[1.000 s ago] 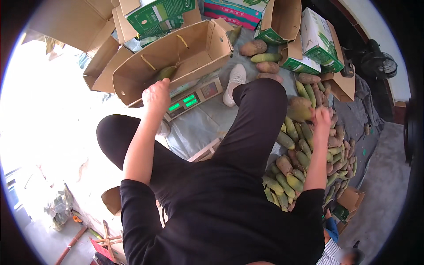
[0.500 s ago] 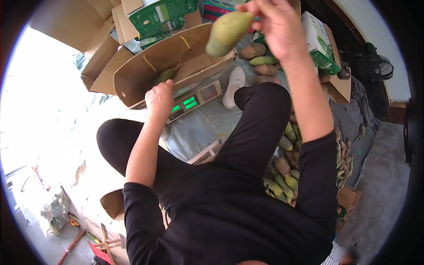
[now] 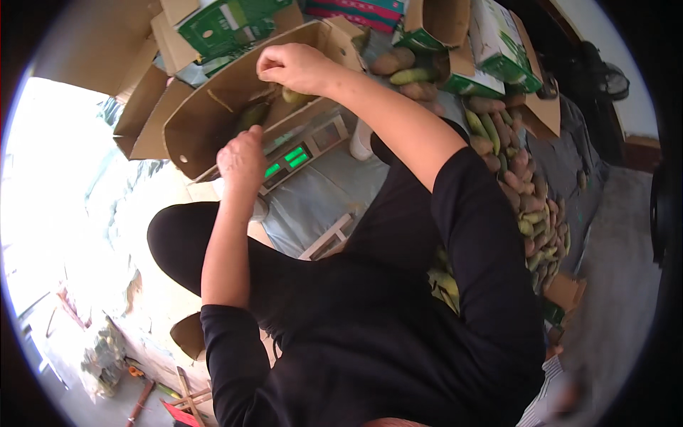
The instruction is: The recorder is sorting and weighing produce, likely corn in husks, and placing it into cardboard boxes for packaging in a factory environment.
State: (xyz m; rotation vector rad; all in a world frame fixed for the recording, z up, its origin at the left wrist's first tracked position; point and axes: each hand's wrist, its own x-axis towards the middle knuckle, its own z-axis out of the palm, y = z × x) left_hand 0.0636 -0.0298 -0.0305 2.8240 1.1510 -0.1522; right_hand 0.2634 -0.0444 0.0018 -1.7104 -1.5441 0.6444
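Note:
A long open cardboard box (image 3: 206,107) with cord handles lies over a scale (image 3: 299,153) with a lit green display. My left hand (image 3: 242,160) has its fingers closed over the near rim of this box. Inside, just beyond those fingertips, rests a dark green oblong radish (image 3: 252,116). My right hand (image 3: 295,67) reaches across the box from the right, fingers bent and pinched together. Right under its palm a paler green radish (image 3: 295,96) shows, partly covered by the hand. What the pinched fingertips hold, if anything, is hidden.
Many green and reddish radishes (image 3: 530,192) are heaped on dark sheeting at my right. More radishes (image 3: 395,62) lie beyond the scale. Green and white cartons (image 3: 501,46) stand at the far right, another green carton (image 3: 228,28) behind the box. A fan (image 3: 597,78) stands far right.
My right hand has swung left and down from the upper right, bringing a pale green radish into the box. My left hand stays at the box rim. The whole view has shifted slightly.

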